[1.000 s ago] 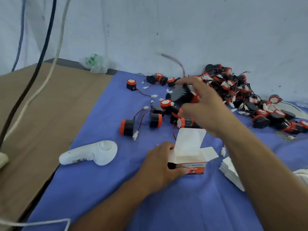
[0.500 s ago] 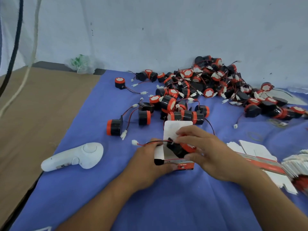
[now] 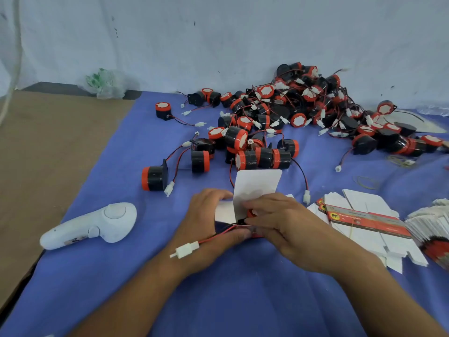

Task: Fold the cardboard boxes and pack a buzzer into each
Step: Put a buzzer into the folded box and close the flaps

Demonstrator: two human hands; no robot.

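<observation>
Frame centre: left hand fingers curl round box, bracing it on bench against sliding. Right hand fingers pinch buzzer, seating it in the open mouth. Flap stands upright, clear of entry. Lead trails over left wrist, untucked.

Soft, even, bright light, with a cool bluish cast on the pale wall. Shadows are faint and sit close: a thin dark rim under the white plastic controller and under the left hand and right hand on the blue-clothed desk. The upright white flap of the small cardboard box is nearly washed out. Detail is soft throughout; the stack of flat white cartons at the right edge smears.
</observation>
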